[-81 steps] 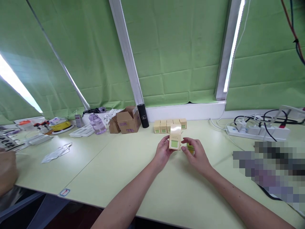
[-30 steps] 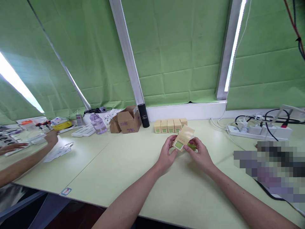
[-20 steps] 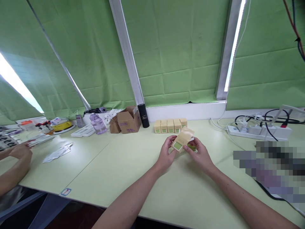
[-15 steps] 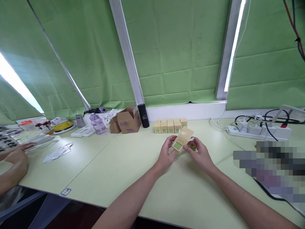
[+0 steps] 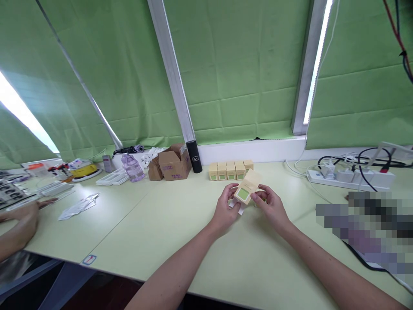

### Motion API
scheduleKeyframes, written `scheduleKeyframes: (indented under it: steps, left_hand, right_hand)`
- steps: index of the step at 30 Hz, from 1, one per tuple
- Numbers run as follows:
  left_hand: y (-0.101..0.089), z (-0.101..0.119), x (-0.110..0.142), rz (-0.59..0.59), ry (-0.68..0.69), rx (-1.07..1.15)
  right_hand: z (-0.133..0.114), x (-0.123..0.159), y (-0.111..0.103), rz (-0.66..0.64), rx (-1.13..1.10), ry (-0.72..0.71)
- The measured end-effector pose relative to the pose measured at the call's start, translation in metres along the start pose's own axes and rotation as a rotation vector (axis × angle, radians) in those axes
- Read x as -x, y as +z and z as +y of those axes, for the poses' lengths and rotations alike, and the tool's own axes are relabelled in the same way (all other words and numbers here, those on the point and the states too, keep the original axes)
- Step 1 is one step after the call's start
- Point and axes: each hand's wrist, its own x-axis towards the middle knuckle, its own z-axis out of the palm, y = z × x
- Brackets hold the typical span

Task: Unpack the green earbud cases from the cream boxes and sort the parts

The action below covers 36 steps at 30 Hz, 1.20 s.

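Above the table I hold a small tan box [image 5: 244, 192] with a green square on its front and a raised tan flap at the top. My left hand [image 5: 226, 211] is closed on its left side, and white paper-like tabs [image 5: 241, 209] stick out below it. On the box's right edge, my right hand [image 5: 270, 206] pinches with thumb and fingers. Something small and green is partly hidden behind the right fingers. Beyond my hands stands a row of several similar tan boxes [image 5: 231, 170].
A black cylinder [image 5: 194, 156], an open cardboard box [image 5: 174, 163] and a purple bottle [image 5: 132, 168] stand at the back left. White packets [image 5: 79, 206] lie near a co-worker's hands [image 5: 24, 217]. A power strip [image 5: 350, 178] with cables sits right.
The tan box has turned slightly so its front faces me more, and white tabs now show beneath it. The green thing by my right hand is more hidden. The co-worker's hands have shifted.
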Motion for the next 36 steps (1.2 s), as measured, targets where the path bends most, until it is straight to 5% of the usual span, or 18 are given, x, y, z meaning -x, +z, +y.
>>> scheduleKeyframes:
  steps: [21,36]
  left_hand:
    - [-0.0011,-0.0054,-0.0009,0.06,0.084,-0.285]
    - [0.0005,0.0023,0.0016,0.013,-0.045,-0.165]
  right_hand:
    - [-0.0002,-0.0023,-0.0005,0.03,-0.09,0.114]
    - [-0.0008,-0.0044,-0.0001,0.038,-0.005,0.08]
